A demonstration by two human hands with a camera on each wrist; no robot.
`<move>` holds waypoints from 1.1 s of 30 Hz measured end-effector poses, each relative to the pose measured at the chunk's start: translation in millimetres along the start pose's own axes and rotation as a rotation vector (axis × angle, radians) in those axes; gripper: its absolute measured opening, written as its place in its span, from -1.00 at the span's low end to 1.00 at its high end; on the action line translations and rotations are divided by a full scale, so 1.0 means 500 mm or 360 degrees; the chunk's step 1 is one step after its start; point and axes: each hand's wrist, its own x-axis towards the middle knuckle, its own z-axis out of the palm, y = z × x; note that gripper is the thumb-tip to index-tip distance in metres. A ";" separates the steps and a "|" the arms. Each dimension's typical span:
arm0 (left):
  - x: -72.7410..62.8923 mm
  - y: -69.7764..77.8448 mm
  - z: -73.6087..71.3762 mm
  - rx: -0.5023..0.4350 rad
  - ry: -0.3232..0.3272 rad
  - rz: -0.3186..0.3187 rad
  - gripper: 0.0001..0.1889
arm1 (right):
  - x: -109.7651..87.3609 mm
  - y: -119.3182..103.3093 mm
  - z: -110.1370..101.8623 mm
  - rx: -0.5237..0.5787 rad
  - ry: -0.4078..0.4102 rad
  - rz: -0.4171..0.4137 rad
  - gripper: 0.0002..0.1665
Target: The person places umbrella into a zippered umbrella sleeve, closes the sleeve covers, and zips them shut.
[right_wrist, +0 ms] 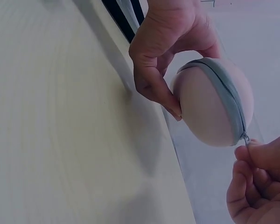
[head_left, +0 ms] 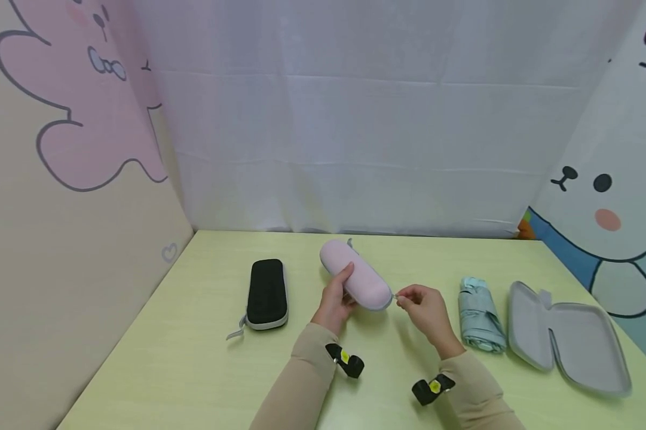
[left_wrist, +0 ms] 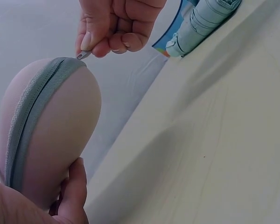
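Observation:
A pink zippered hard case (head_left: 356,276), oblong with rounded ends, is held over the table in my left hand (head_left: 336,303), thumb on its near side. A grey-green zipper band (left_wrist: 37,105) runs around the case, its two edges lying close together in the left wrist view. My right hand (head_left: 426,312) pinches the small zipper pull (right_wrist: 246,137) at the case's right end between thumb and forefinger. In the right wrist view the left hand's fingers (right_wrist: 154,79) grip the case from the other side. The inside of the case is hidden.
On the left of the pale yellow table (head_left: 193,382) lies a black zippered case (head_left: 267,292) with a grey strap. To the right are a folded light-green umbrella (head_left: 481,313) and an opened grey case (head_left: 591,340). A white curtain (head_left: 355,149) hangs behind the table.

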 end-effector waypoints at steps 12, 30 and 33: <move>-0.003 -0.001 0.005 -0.0095 0.0050 0.0042 -0.24 | -0.005 -0.005 0.002 -0.0009 0.0017 0.0012 -0.93; -0.006 0.003 0.006 -0.0184 -0.0045 0.0056 -0.30 | 0.005 0.001 -0.002 -0.0004 0.0164 -0.0020 -0.93; -0.004 0.003 0.004 -0.0261 -0.0096 0.0033 -0.25 | 0.011 0.004 -0.014 0.0005 0.0192 -0.0023 -0.91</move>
